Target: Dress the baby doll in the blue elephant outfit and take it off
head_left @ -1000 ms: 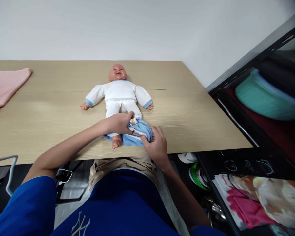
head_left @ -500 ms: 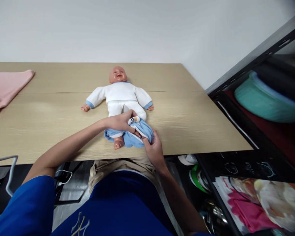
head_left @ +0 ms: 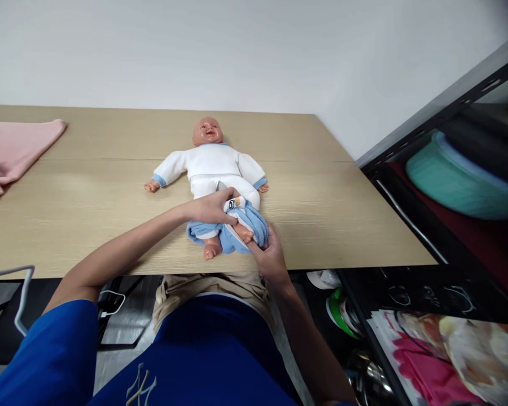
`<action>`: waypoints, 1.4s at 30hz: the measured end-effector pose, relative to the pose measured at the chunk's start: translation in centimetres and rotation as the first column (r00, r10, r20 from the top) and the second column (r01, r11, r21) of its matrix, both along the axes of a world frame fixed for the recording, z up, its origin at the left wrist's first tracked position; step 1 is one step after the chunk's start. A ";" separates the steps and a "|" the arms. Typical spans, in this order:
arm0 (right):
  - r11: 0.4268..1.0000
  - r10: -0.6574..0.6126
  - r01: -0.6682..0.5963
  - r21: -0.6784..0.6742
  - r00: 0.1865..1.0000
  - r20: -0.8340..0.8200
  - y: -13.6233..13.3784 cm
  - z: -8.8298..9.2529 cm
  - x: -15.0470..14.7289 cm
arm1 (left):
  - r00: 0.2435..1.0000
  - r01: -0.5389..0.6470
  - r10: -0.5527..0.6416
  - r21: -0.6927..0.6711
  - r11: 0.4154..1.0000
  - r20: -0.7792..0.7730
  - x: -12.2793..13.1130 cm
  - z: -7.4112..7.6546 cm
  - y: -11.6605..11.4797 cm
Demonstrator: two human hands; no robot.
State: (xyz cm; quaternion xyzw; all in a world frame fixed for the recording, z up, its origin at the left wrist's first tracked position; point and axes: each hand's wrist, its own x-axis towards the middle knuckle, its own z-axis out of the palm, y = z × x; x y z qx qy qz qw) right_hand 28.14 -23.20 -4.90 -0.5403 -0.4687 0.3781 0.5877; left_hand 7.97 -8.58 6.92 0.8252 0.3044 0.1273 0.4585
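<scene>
A baby doll (head_left: pixel 214 163) in a white top and white bottoms with blue cuffs lies on its back, head toward the wall. Bunched around its lower legs are blue pants (head_left: pixel 256 220) with a white patch. My left hand (head_left: pixel 214 206) is closed on the pants' cloth near the patch, over the doll's leg. Closed on the right edge of the same cloth is my right hand (head_left: pixel 271 256), beside the doll's foot (head_left: pixel 243 232). That foot pokes out of the leg opening, and the other foot (head_left: pixel 211 248) is bare below its blue leg.
A pink cloth (head_left: pixel 17 152) lies at the left of the wooden table (head_left: pixel 330 214). To the right stands a black shelf holding a teal basin (head_left: pixel 461 175), with pink and plastic-wrapped items (head_left: pixel 427 361) lower down. A grey cable (head_left: pixel 23 299) hangs at the front left.
More of the doll's foot on the right now shows through the pants' leg opening. Both hands stay on the cloth. The view has shifted slightly.
</scene>
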 end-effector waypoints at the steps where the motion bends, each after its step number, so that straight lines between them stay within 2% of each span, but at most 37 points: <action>1: 1.000 0.007 -0.007 0.018 1.000 -0.018 0.3 -0.1 0.0 | 1.000 -0.002 0.003 0.008 1.000 -0.012 0.0 0.0 0.1; 3: 0.998 0.002 0.001 0.064 0.999 -0.049 0.9 -0.2 0.1 | 1.000 0.011 -0.010 0.019 1.000 -0.024 -0.1 0.1 0.3; 7: 0.990 -0.049 0.054 0.128 0.998 -0.042 2.2 -0.4 0.9 | 0.988 0.153 -0.153 0.017 0.988 0.036 -0.5 0.3 1.3; 9: 0.994 -0.015 0.016 0.105 1.000 -0.011 2.8 -0.2 1.6 | 0.977 0.210 -0.211 0.021 0.977 0.034 -0.7 0.5 1.8; 13: 0.990 0.139 -0.139 -0.011 0.990 -0.011 4.4 0.7 3.2 | 0.963 0.267 -0.267 -0.005 0.964 -0.020 -1.2 1.4 2.3; 19: 0.933 0.344 -0.341 -0.113 0.939 0.008 6.0 2.4 5.7 | 0.984 0.171 -0.167 0.081 0.982 -0.057 -0.7 1.4 1.6; 23: 0.898 0.435 -0.430 -0.094 0.899 0.044 6.2 4.0 6.5 | 0.983 0.113 -0.089 0.146 0.983 -0.161 -0.9 1.8 0.7; 28: 0.874 0.472 -0.484 -0.039 0.829 0.298 8.4 6.3 6.5 | 0.974 0.059 -0.022 0.159 0.986 -0.226 -3.7 3.5 0.4; 30: 0.858 0.492 -0.512 -0.029 0.807 0.326 10.0 6.7 6.4 | 0.971 0.052 -0.017 0.142 0.988 -0.239 -5.4 3.9 0.8; 32: 0.858 0.495 -0.514 -0.015 0.816 0.299 11.5 6.7 6.2 | 0.961 0.098 -0.065 0.114 0.989 -0.270 -6.8 4.0 1.3; 35: 0.862 0.489 -0.507 -0.001 0.830 0.269 13.2 6.1 5.8 | 0.960 0.159 -0.142 0.052 0.986 -0.240 -8.3 3.4 1.9; 37: 0.856 0.499 -0.517 -0.016 0.817 0.291 13.8 5.7 5.8 | 0.980 0.137 -0.128 0.048 0.989 -0.155 -8.9 2.3 1.9; 39: 0.853 0.504 -0.520 -0.046 0.798 0.330 14.0 5.3 5.9 | 0.999 0.039 -0.035 0.113 0.993 -0.037 -9.4 0.7 1.6; 40: 0.854 0.501 -0.517 -0.056 0.792 0.350 14.0 5.1 6.0 | 0.999 -0.046 0.042 0.168 0.985 0.032 -9.6 -0.3 1.3; 42: 0.863 0.477 -0.505 -0.033 0.789 0.387 14.0 4.8 6.3 | 0.962 -0.252 0.208 0.282 0.926 0.176 -9.9 -2.4 0.8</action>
